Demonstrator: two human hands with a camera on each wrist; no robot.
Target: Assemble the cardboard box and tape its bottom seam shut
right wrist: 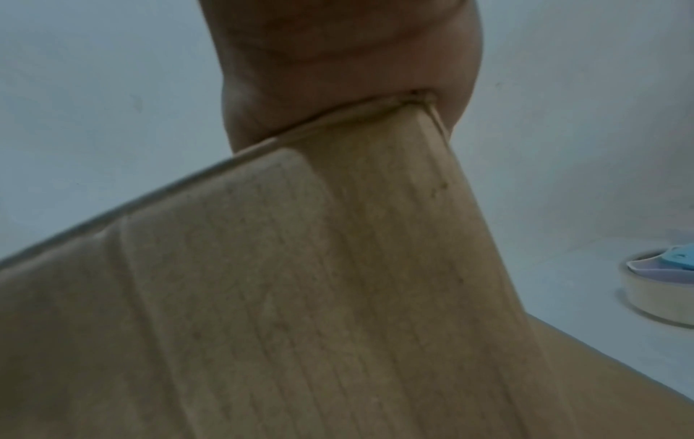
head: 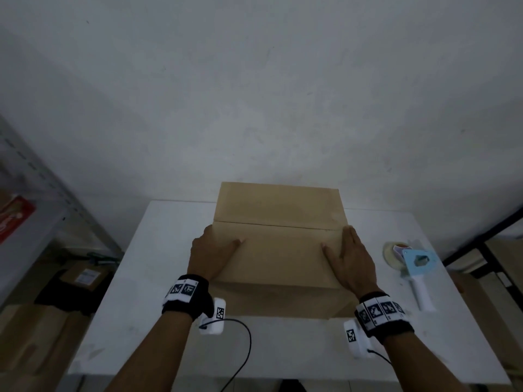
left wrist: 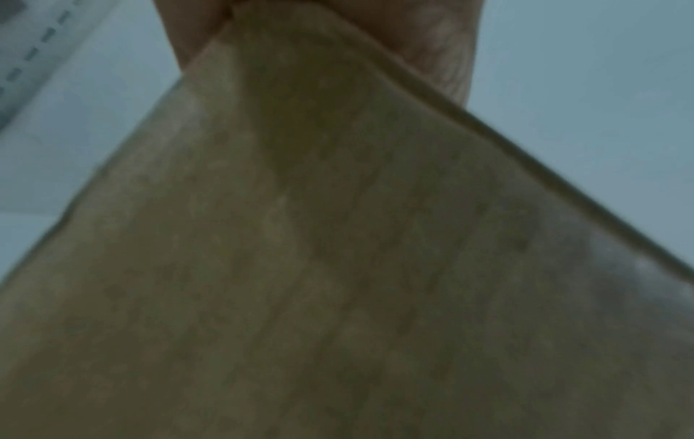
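**Both hands pressed on the folded flaps of the cardboard box**

The cardboard box [head: 278, 236] stands at the centre of the white table [head: 158, 250], its two long flaps folded shut so that the seam [head: 278, 225] runs from 9 o'clock to 3 o'clock across the top face. The left hand [head: 210, 254] lies at the box's 9 o'clock edge: the thumb is laid flat on the near flap, pointing toward 3 o'clock, while the fingers wrap over the left side and are hidden. The right hand [head: 349, 257] lies at the 3 o'clock edge, fingers straight and together, pointing toward 12 o'clock, thumb spread inward on the flap. Both forearms reach in from 6 o'clock, each with a black wristband [head: 186, 297] carrying printed markers. In the wrist views each palm bears on an upper corner of the box. A tape dispenser [head: 410, 267] with a blue body and white handle lies on the table at 3 o'clock, apart from the box.
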